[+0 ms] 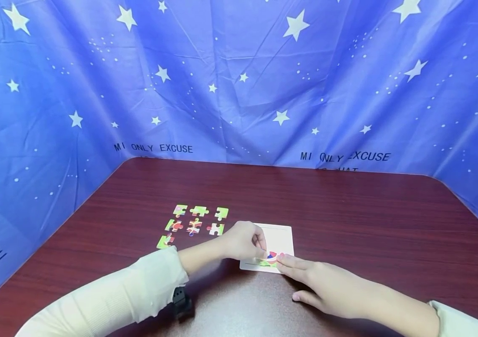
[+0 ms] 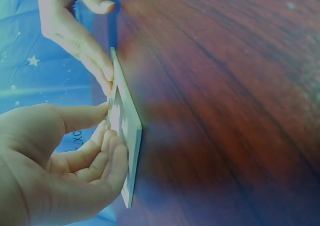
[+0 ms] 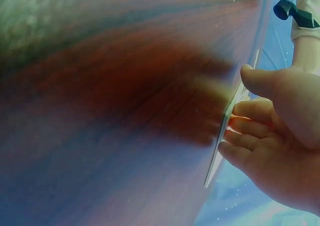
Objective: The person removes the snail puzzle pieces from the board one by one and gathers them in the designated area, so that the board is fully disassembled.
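A square white puzzle tray (image 1: 280, 238) lies on the table in front of the person. Near its lower edge sit colourful jigsaw pieces (image 1: 272, 256) in red, blue and green. My left hand (image 1: 243, 241) reaches in from the left, thumb and fingertips pinching a puzzle piece at the tray's lower part; the fingers mostly cover it. In the left wrist view the tray (image 2: 132, 131) appears edge-on beside those fingertips. From the right, my right hand (image 1: 331, 285) rests its extended fingertips on the pieces and the tray's right side, thumb held apart.
Several loose jigsaw pieces (image 1: 194, 227) are laid out in rows on the dark red wooden table (image 1: 348, 210), left of the tray. A black wrist strap (image 1: 182, 302) hangs under the left sleeve. Behind the table hangs a blue star-patterned cloth (image 1: 239, 103).
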A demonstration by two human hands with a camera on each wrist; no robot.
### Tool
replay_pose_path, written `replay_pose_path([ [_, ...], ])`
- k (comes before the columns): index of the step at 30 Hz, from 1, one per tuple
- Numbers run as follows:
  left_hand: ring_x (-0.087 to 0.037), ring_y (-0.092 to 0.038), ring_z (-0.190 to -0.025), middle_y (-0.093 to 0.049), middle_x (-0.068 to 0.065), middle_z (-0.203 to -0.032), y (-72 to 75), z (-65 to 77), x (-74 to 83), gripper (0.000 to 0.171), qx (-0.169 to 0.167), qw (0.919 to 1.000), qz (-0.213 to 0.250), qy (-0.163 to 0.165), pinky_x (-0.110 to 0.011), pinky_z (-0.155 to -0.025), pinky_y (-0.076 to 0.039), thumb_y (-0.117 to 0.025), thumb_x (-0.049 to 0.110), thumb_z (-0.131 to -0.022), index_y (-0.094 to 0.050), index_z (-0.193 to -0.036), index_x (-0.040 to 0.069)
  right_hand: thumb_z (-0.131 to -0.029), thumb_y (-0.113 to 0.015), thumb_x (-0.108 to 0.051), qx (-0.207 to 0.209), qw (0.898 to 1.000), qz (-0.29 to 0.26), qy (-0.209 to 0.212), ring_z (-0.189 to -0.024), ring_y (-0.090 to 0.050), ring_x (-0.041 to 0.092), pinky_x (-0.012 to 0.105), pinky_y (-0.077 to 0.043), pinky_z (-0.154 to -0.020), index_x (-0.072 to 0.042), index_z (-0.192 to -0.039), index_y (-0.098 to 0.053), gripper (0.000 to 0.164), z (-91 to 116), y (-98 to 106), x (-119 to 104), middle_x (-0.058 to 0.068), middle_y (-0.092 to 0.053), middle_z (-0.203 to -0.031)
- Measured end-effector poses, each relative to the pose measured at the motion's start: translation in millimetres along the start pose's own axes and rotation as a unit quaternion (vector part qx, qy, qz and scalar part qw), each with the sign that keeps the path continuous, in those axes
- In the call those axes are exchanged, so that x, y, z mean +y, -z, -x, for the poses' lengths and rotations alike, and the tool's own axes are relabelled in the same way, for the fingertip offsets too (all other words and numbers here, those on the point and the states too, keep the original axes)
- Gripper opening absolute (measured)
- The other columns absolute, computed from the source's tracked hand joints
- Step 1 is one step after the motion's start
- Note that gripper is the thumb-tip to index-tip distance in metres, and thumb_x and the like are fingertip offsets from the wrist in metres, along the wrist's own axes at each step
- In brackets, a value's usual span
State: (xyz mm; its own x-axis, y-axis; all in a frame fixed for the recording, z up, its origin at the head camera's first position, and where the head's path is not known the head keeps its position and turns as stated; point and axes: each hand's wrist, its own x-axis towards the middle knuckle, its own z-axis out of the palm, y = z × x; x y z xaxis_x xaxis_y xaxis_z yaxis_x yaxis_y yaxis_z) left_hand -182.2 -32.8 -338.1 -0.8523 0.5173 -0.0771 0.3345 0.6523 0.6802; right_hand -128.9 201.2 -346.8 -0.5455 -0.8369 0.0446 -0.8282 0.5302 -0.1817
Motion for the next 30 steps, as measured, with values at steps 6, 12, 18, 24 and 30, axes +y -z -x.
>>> replay_pose_path([
  [6, -0.006, -0.062, -0.054, -0.073, -0.009, -0.070, -1.5, -2.5, -0.3, 0.007, -0.010, 0.9921, 0.099, 0.077, -0.016, -0.059, -0.048, -0.075, 0.007, -0.078, -0.069, -0.077, 0.003, -0.094, -0.061, -0.027, 0.002, 1.000, -0.009, -0.009, -0.129, -0.054, 0.023, 0.036, -0.052, -0.095, -0.011, -0.144, -0.044, 0.055, 1.0, -0.7, -1.7, 0.009, -0.045, -0.149],
  [12, -0.008, -0.065, -0.054, -0.074, -0.012, -0.073, -1.0, -0.9, -1.9, 0.006, 0.000, 0.9804, 0.163, 0.111, -0.022, -0.060, -0.056, -0.075, 0.003, -0.077, -0.070, -0.080, 0.001, -0.095, -0.060, -0.030, 0.003, 1.000, -0.004, -0.012, -0.131, -0.052, 0.023, 0.037, -0.051, -0.097, -0.012, -0.144, -0.044, 0.055, 1.1, -1.5, -2.7, 0.007, -0.045, -0.150],
  [18, -0.012, -0.069, -0.057, -0.075, -0.013, -0.075, 7.8, 3.0, -6.3, 0.006, 0.027, 0.9764, 0.176, 0.123, -0.022, -0.063, -0.054, -0.073, 0.000, -0.077, -0.070, -0.082, -0.001, -0.095, -0.058, -0.032, 0.004, 1.000, 0.003, -0.009, -0.134, -0.049, 0.025, 0.038, -0.049, -0.100, -0.011, -0.144, -0.044, 0.054, 1.6, -2.3, -2.9, 0.007, -0.046, -0.149],
  [24, -0.011, -0.068, -0.062, -0.074, -0.015, -0.078, 17.8, 8.5, -16.1, 0.007, 0.032, 0.9698, 0.203, 0.131, -0.029, -0.067, -0.059, -0.072, -0.001, -0.079, -0.069, -0.085, -0.004, -0.095, -0.058, -0.033, 0.005, 1.000, 0.005, -0.014, -0.134, -0.049, 0.024, 0.038, -0.050, -0.099, -0.011, -0.143, -0.045, 0.054, 2.7, -2.7, -2.7, 0.007, -0.046, -0.149],
  [30, -0.009, -0.065, -0.062, -0.073, -0.010, -0.076, 26.5, 17.6, -30.4, 0.010, 0.043, 0.9641, 0.219, 0.144, -0.030, -0.068, -0.059, -0.073, 0.000, -0.079, -0.070, -0.087, -0.004, -0.096, -0.056, -0.034, 0.011, 1.000, 0.006, -0.005, -0.134, -0.049, 0.025, 0.037, -0.050, -0.098, -0.011, -0.143, -0.046, 0.053, 3.2, -3.5, -2.5, 0.007, -0.045, -0.150],
])
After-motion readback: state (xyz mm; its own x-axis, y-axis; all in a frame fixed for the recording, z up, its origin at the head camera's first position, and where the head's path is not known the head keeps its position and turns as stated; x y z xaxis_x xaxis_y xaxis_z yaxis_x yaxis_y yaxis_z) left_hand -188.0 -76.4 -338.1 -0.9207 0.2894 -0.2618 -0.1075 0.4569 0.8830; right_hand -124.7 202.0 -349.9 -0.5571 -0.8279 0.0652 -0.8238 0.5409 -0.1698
